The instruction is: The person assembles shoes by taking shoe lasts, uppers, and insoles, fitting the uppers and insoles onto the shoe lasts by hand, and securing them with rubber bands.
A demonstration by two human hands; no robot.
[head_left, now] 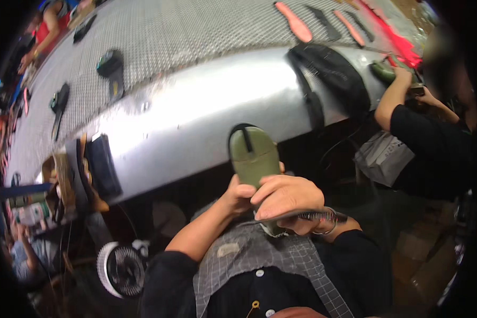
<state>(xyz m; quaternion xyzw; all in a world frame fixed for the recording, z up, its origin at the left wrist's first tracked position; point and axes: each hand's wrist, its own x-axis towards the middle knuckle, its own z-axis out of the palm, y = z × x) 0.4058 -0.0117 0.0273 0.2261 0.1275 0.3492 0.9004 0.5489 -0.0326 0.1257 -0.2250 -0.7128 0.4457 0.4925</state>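
A green shoe last (257, 153) stands up in front of my chest, with a black strap (247, 139) round its toe end. My left hand (238, 196) is closed round the side of the last, lower down. Close against it, my right hand (289, 199) is curled over a thin, dark, curved sole-like piece (302, 214) with a ridged edge. That piece crosses in front of the lower part of the last and hides much of it. Some of the right fingers are out of sight behind the piece.
A metal ledge (196, 116) borders a mesh conveyor belt (185, 32) carrying pink and black soles and dark strapped shoe parts. On the ledge lies a black bag (334, 77). At right, a co-worker's hands (403, 79) hold a green last. A white fan (122, 270) stands lower left.
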